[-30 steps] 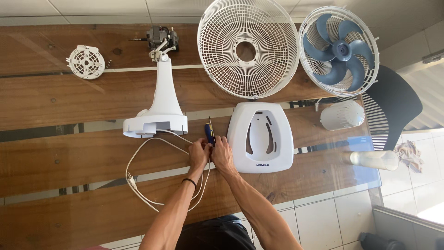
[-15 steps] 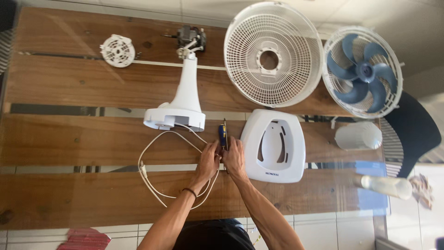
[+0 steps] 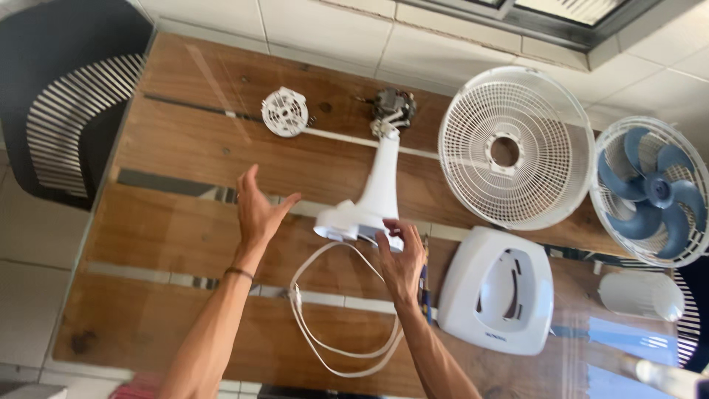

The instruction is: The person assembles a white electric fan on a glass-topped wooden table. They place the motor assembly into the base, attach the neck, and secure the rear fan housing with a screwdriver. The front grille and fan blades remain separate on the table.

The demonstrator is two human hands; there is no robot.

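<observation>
Fan stand (image 3: pixel 373 198), white, lies flat on the wooden worktop (image 3: pixel 185 159), foot end toward the person, neck pointing away with the bare motor (image 3: pixel 392 106) at its far tip. Right hand (image 3: pixel 402 258) sits at the foot of the stand, fingers (image 3: pixel 389 230) spread loosely and touching its near edge, nothing gripped. Left hand (image 3: pixel 258 209) raised above the worktop left of the stand, palm open, fingers wide, holding nothing, well apart from the stand. Black band on the left wrist.

White power cord (image 3: pixel 336 325) loops from the stand foot toward the person, plug (image 3: pixel 297 295) lying between the two forearms. Blue-handled screwdriver (image 3: pixel 426 292) lies on the worktop just right of the right wrist, partly hidden. White base cover (image 3: pixel 496 290) with a cut-out middle lies right of the screwdriver.

Far side: small round white vented cap (image 3: pixel 284 111) left of the motor. White round grille (image 3: pixel 515 148) right of the stand. Second grille with blue blades (image 3: pixel 653 191) inside it at the right edge. White ribbed housing (image 3: pixel 639 295) near the base cover's right. Dark slatted chair (image 3: pixel 66 103) at top left, tiled floor (image 3: pixel 29 251) below it.
</observation>
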